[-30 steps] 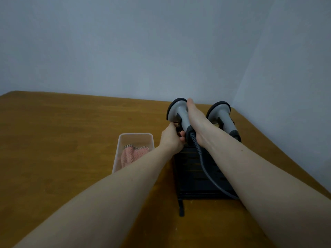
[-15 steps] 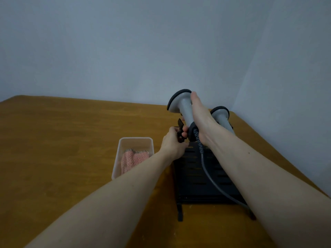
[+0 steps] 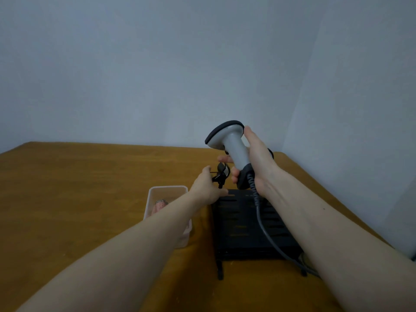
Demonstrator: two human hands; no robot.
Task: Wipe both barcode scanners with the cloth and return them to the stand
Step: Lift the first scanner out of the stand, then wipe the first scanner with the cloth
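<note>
My right hand (image 3: 258,163) grips a grey barcode scanner (image 3: 231,145) by its handle, held upright above the black stand (image 3: 247,226). A grey cable (image 3: 263,224) hangs from the scanner across the stand. My left hand (image 3: 206,185) rests on the stand's black holder bracket (image 3: 221,174) at its far left corner. The second scanner (image 3: 271,153) is almost wholly hidden behind my right hand; only a dark edge shows. A pink cloth (image 3: 158,207) lies in the clear plastic tub (image 3: 166,190) left of the stand, partly covered by my left forearm.
Everything sits on a brown wooden table (image 3: 78,199) pushed into a corner of grey-white walls. The table's right edge runs close behind the stand. Bare tabletop stretches out to the left of the tub.
My right hand has lifted the scanner up out of the stand's holder. My left hand has stayed on the bracket. The view has tilted slightly.
</note>
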